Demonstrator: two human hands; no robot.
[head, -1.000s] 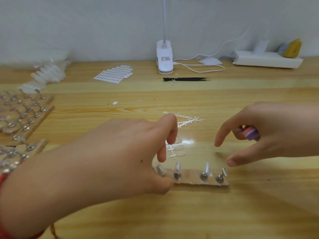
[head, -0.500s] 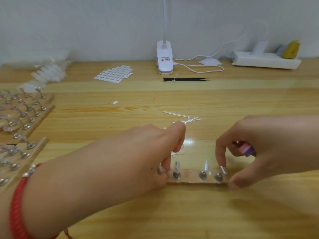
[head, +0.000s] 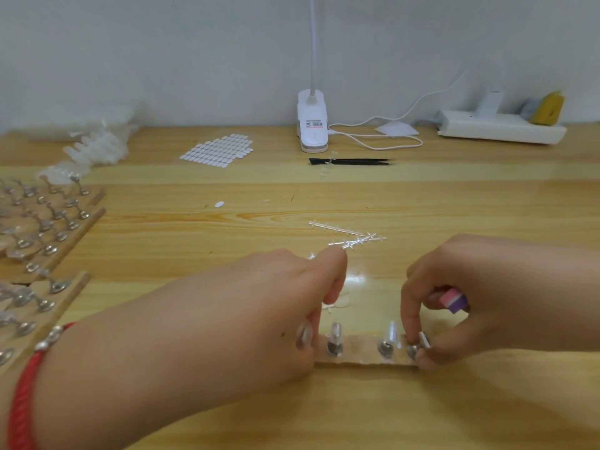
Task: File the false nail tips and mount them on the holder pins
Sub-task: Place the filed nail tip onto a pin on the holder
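A small wooden holder strip with metal pins lies in front of me, clear nail tips standing on several pins. My left hand grips its left end, fingers curled round the edge by the leftmost nail tip. My right hand pinches the rightmost pin and its nail tip between thumb and forefinger. A pink and purple file block is tucked in the curled fingers of the same hand. Loose clear nail tips lie just behind the strip.
Empty clear sprues lie behind the hands. Larger wooden holder boards with many pins sit at the left. Farther back are a sticker sheet, black tweezers, a clip lamp base, its cable and a power strip.
My right hand has come down from above the table onto the strip's right end and now pinches the last pin. My left hand has settled lower on the left end.
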